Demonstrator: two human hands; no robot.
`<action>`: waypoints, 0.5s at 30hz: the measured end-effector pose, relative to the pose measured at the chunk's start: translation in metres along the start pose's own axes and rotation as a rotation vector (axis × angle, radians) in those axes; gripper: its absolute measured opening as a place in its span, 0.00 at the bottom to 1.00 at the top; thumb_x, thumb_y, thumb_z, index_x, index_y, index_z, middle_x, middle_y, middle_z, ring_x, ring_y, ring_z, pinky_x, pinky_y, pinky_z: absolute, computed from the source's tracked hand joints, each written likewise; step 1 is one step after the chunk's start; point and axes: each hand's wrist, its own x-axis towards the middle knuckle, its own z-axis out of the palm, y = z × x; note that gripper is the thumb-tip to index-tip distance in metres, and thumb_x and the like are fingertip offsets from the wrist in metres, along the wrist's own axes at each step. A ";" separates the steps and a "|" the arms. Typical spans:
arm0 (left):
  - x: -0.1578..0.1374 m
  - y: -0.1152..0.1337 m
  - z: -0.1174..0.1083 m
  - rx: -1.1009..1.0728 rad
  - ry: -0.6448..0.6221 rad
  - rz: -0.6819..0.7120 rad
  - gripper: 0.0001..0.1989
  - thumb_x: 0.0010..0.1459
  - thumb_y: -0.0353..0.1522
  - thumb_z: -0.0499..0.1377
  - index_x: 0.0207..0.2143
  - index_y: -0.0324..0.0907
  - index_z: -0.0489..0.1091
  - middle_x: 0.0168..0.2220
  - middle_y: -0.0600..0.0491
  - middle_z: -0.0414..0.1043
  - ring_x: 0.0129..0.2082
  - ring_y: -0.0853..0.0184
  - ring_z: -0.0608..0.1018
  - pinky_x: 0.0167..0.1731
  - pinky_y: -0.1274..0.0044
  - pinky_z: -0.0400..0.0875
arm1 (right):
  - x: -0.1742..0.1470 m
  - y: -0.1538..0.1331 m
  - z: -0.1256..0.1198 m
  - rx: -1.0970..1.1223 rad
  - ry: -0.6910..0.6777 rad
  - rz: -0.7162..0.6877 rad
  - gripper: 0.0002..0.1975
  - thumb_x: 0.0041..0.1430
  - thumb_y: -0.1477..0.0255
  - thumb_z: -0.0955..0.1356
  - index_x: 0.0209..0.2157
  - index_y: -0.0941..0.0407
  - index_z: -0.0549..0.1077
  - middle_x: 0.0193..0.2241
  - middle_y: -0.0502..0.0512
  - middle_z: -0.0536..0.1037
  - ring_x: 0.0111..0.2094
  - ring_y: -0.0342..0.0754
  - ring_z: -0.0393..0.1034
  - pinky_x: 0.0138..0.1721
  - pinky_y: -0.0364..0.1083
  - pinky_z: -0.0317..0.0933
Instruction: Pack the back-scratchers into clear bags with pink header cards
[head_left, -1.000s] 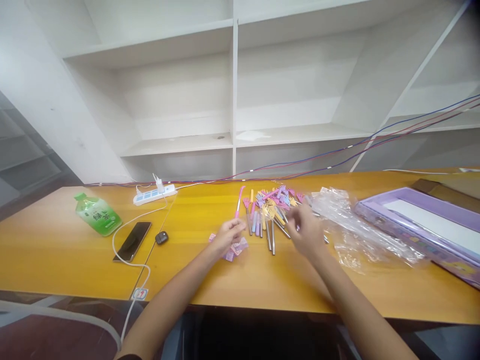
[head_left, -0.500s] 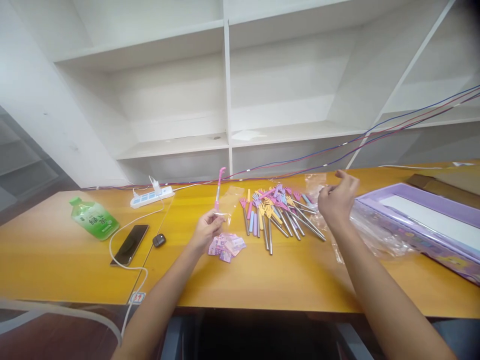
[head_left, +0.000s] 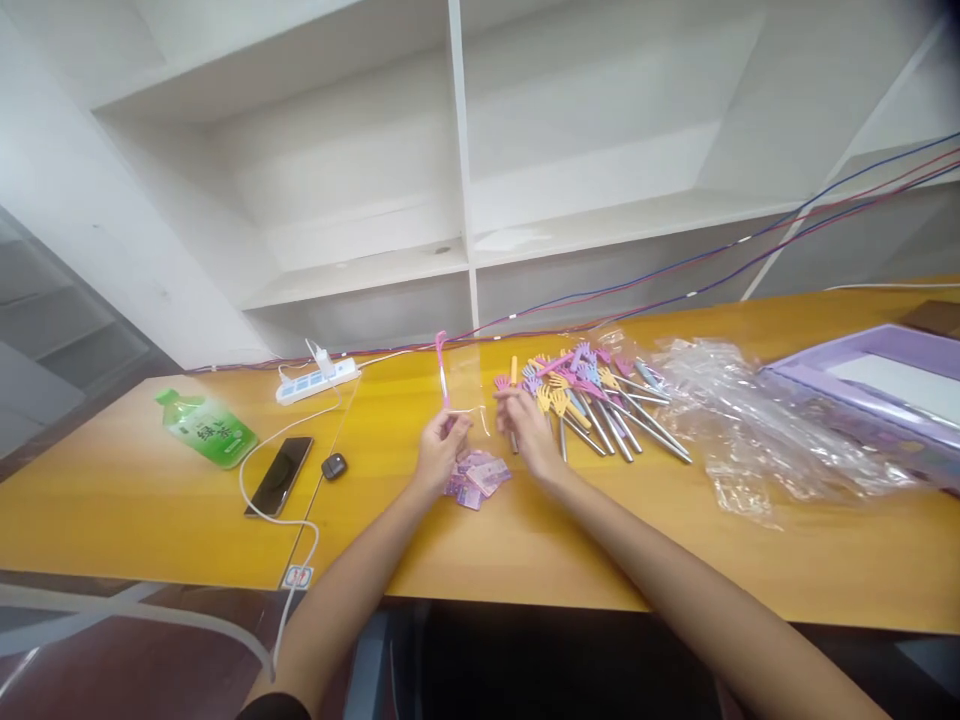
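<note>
L hand [head_left: 442, 450] pinching pink stick [head_left: 443, 375] w/ clear bag [head_left: 468, 380], R hand [head_left: 531, 432] part-open nearby

Table [head_left: 600, 560], left to right: bottle [head_left: 206, 428], phone [head_left: 279, 477], cards [head_left: 480, 478], back scratchers [head_left: 583, 377], plastic bags [head_left: 772, 420], box [head_left: 832, 352]. Shelving [head_left: 466, 130] behind.

A black sleeve [head_left: 274, 707] edges the left of 2 bare forearms [head_left: 360, 580].

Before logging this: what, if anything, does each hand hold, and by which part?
Left hand holds the pink scratcher by its lower end, apparently with a clear bag. Whether the right hand holds anything is unclear.
</note>
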 end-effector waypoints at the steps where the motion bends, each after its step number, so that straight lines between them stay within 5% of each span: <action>1: -0.001 -0.001 0.000 0.126 0.013 0.039 0.20 0.59 0.48 0.67 0.33 0.41 0.69 0.23 0.62 0.56 0.18 0.78 0.56 0.19 0.82 0.52 | 0.000 -0.001 -0.007 -0.064 0.103 -0.074 0.18 0.69 0.51 0.63 0.43 0.51 0.68 0.29 0.49 0.66 0.28 0.46 0.63 0.30 0.45 0.61; 4: -0.005 -0.001 -0.001 0.523 0.037 0.221 0.17 0.63 0.44 0.64 0.31 0.40 0.72 0.26 0.58 0.63 0.25 0.73 0.64 0.27 0.79 0.60 | -0.001 -0.012 -0.022 -0.357 0.213 -0.313 0.15 0.70 0.55 0.63 0.39 0.52 0.71 0.33 0.52 0.67 0.33 0.48 0.64 0.38 0.49 0.63; 7: -0.010 -0.002 0.001 0.727 -0.042 0.355 0.14 0.66 0.41 0.61 0.32 0.41 0.74 0.28 0.55 0.66 0.29 0.70 0.67 0.31 0.77 0.63 | -0.004 -0.019 -0.022 -0.591 0.029 -0.415 0.15 0.68 0.57 0.67 0.45 0.52 0.77 0.37 0.54 0.67 0.37 0.50 0.65 0.44 0.51 0.63; 10: -0.013 -0.006 0.005 0.777 -0.161 0.443 0.11 0.67 0.39 0.59 0.35 0.41 0.75 0.31 0.53 0.68 0.29 0.69 0.68 0.32 0.76 0.63 | -0.010 -0.018 -0.009 -0.716 -0.077 -0.416 0.17 0.66 0.56 0.69 0.49 0.51 0.78 0.38 0.55 0.68 0.40 0.51 0.66 0.47 0.54 0.60; 15: -0.018 -0.004 0.014 0.634 -0.171 0.351 0.06 0.59 0.36 0.67 0.32 0.44 0.77 0.29 0.53 0.67 0.27 0.68 0.67 0.32 0.77 0.64 | -0.014 -0.021 0.003 -0.632 -0.077 -0.347 0.17 0.71 0.57 0.64 0.35 0.52 0.78 0.37 0.56 0.71 0.42 0.53 0.68 0.50 0.54 0.60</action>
